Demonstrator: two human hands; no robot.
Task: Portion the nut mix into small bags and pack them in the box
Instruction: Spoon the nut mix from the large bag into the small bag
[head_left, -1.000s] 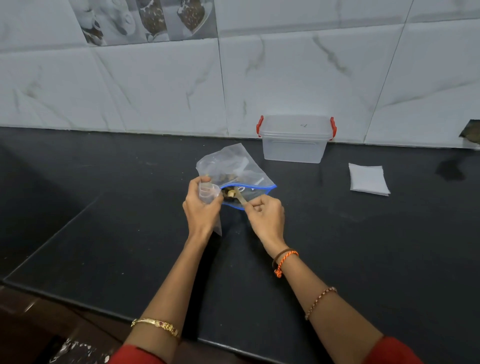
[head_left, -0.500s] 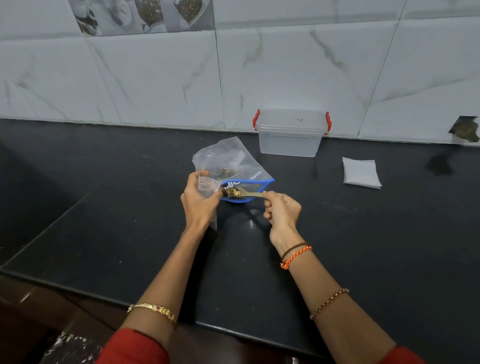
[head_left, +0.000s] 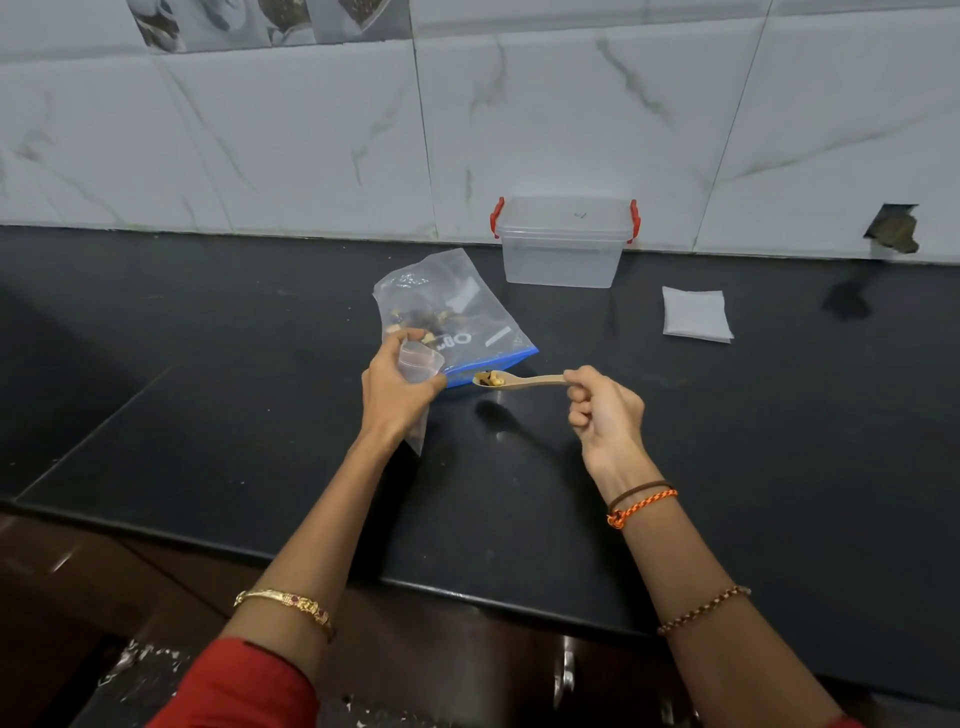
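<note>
Spoon (head_left: 519, 380) loaded with nut mix, pinched in right hand (head_left: 605, 410), hovering just outside zip bag (head_left: 457, 317) on worktop (head_left: 727, 441). Left hand (head_left: 397, 395) grips small bag (head_left: 418, 364) by its mouth (open). Next: keep level, tip inside. Box (head_left: 563, 244) lidded, by wall.

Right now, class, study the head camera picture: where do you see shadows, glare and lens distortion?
Head view: the spoon casts a dark shadow on the black counter just below it; soft glare streaks the large zip bag and a pale reflection sits beneath the clear box; the wide-angle lens bows the counter's front edge and tile lines; focus is sharp throughout.
</note>
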